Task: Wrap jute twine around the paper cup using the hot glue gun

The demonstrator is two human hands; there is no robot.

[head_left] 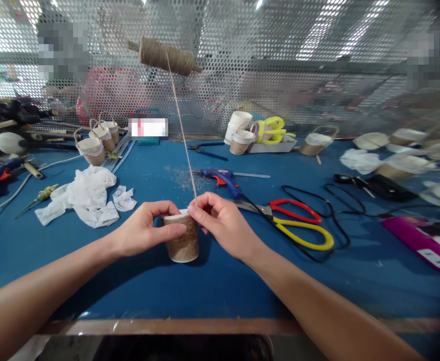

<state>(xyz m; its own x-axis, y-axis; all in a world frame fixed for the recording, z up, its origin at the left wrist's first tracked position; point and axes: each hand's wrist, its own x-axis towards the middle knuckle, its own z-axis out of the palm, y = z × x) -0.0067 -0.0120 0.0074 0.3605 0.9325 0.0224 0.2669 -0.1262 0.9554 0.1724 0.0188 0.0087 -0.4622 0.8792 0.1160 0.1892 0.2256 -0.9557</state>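
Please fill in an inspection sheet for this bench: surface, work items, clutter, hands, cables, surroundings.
Surface: blue tabletop; loose bits near the glue gun.
Work items: brown cup with white rim; string running up to a spool.
Clutter: scissors, white cloth, small baskets.
Hands: left hand holds the cup; right hand pinches the string at its rim.
Cables: black cable looping beside the scissors.
Surroundings: perforated screen behind the tabletop.

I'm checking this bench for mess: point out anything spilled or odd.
Loose brownish bits litter the blue tabletop left of the middle glue gun, like stray debris. The white fabric farther left lies crumpled, not laid flat. The held cup shows no plain damage.
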